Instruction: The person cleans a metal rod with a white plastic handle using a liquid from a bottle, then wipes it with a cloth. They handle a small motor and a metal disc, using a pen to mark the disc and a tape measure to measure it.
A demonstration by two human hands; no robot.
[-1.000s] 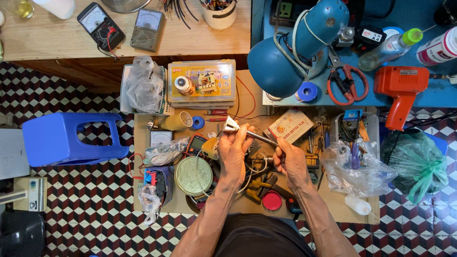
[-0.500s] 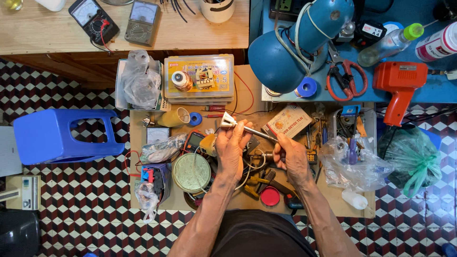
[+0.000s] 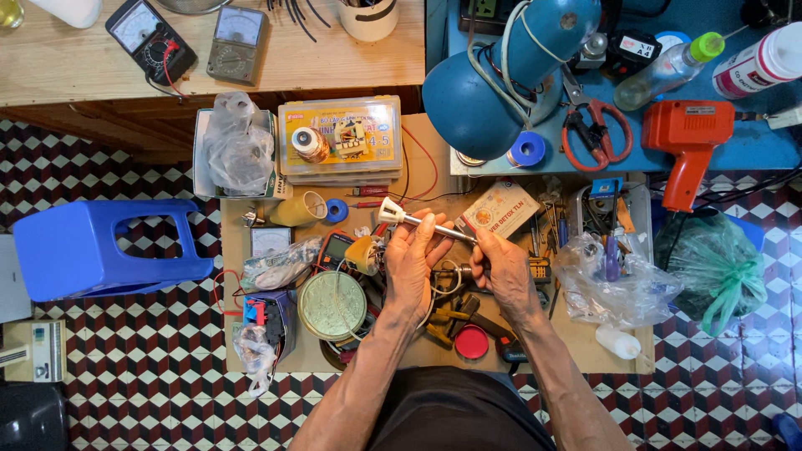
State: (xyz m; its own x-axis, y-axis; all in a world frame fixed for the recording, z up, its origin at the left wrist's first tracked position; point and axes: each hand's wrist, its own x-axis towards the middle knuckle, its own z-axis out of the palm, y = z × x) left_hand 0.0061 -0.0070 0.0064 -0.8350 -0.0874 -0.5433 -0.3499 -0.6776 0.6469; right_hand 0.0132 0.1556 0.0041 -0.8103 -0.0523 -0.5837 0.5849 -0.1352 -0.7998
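I hold a slim metal rod-shaped tool [image 3: 428, 224] with a pale flared head at its upper left end, above a cluttered low board. My left hand [image 3: 413, 266] wraps around the middle of the shaft. My right hand [image 3: 499, 267] pinches the tool's lower right end between its fingertips. The flared head [image 3: 389, 211] sticks out past my left fingers. Under my hands lie wire coils, yellow parts and a red round lid [image 3: 472, 342].
A round green tin lid [image 3: 332, 305] sits left of my hands; a clear parts box [image 3: 340, 139] and a plastic bag [image 3: 237, 149] behind. A blue desk lamp [image 3: 501, 75], red scissors [image 3: 595, 134], an orange soldering gun [image 3: 689, 138], a blue stool [image 3: 100, 246] and two multimeters [image 3: 238, 33] surround the board.
Both hands kept hold of the tool and shifted slightly; the tool's angle stays about the same. The view drifted a little.
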